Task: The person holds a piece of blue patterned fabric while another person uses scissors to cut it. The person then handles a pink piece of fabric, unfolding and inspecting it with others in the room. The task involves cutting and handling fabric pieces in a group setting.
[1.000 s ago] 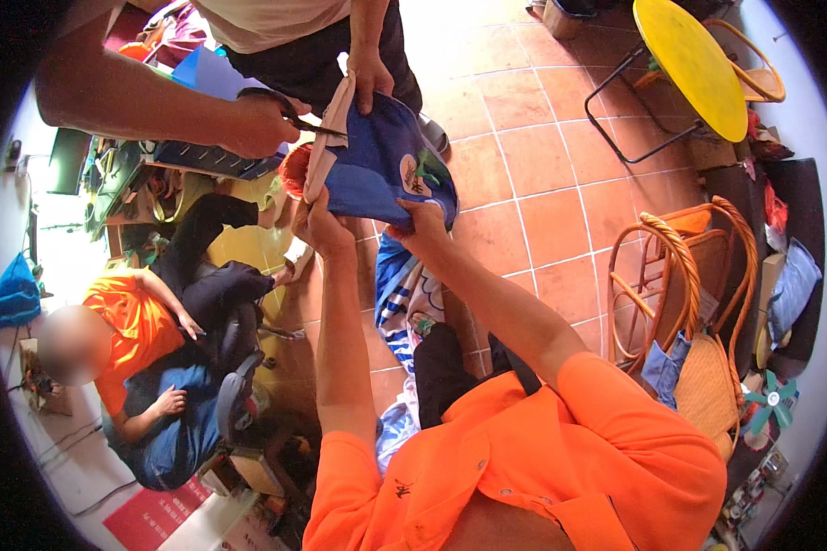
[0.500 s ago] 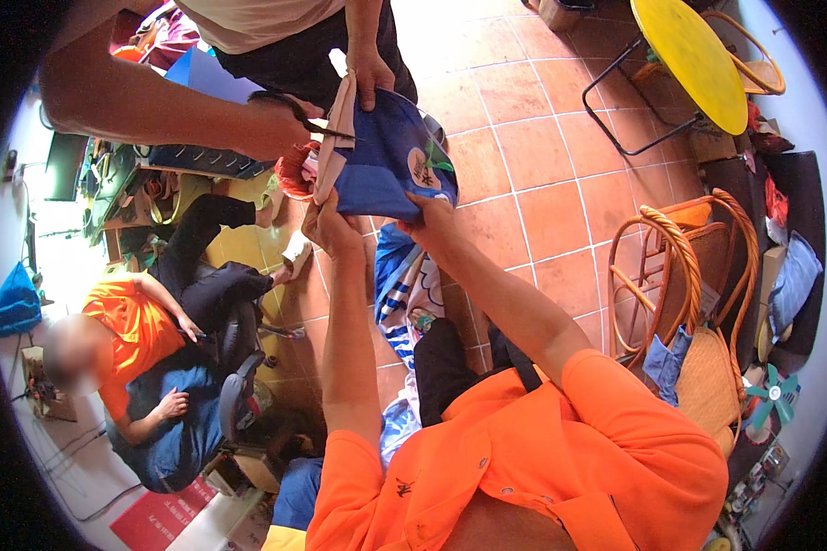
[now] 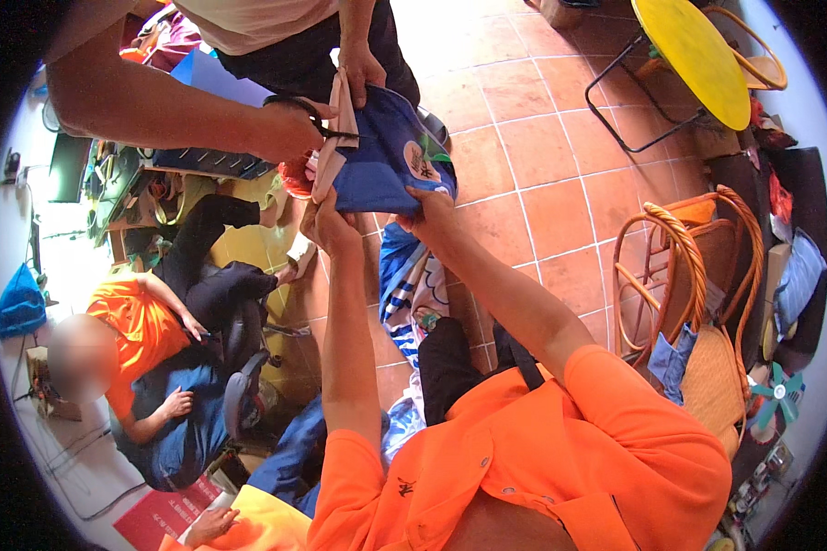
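A blue cloth [image 3: 375, 170] with a round pale patch is stretched between me and a person standing opposite. My left hand [image 3: 333, 228] pinches its near left corner, beside the beige strip [image 3: 331, 167] along that edge. At the near right corner, my right hand [image 3: 429, 213] is closed on the blue cloth. The standing person's hand [image 3: 363, 69] grips the far edge. Their other hand [image 3: 294, 131] holds black-handled scissors [image 3: 338, 135], whose blades lie across the beige strip. Something red [image 3: 296, 177] shows next to the strip.
Striped blue-and-white fabric [image 3: 402, 294] hangs below the cloth. At left sits a person in an orange shirt [image 3: 147, 321]; another person's orange sleeve [image 3: 271, 522] is at lower left. Rattan chairs [image 3: 680, 275] and a yellow round table [image 3: 694, 60] stand at right on the tiled floor.
The scissors and the hand holding them have shifted slightly, and the blades show more clearly on the strip. Another person's arm and blue trousers have come into view at lower left.
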Motion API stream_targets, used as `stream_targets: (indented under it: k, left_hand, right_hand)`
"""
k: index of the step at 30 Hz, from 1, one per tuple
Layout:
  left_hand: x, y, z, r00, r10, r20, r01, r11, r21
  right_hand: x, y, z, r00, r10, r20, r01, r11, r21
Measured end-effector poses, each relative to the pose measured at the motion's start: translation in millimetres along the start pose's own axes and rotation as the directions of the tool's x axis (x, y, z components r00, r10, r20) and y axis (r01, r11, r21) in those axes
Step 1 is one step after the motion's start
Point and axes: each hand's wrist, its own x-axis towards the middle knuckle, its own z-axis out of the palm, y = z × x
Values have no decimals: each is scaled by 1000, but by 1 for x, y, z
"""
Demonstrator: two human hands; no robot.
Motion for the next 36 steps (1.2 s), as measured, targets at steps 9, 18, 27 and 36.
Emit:
stream_targets:
  k: [9,18,27,36]
  left_hand:
    - [3,10,-2,1000,-6,-12,6,999,-47]
    - [1,-3,-3,984,151,97,-161,981,111]
    - [-7,28,-3,999,-9,52,4,996,94]
    - [13,-13,-20,914,354,196,-400,865,302]
  right_hand:
    - [2,11,1,998,-26,60,25,1000,11]
    - [9,-1,-5,999,-23,23,23,1000,1]
    - [-5,11,8,1000,23,5,-23,999,41]
    - [4,-1,-1,999,43,-32,-43,999,10]
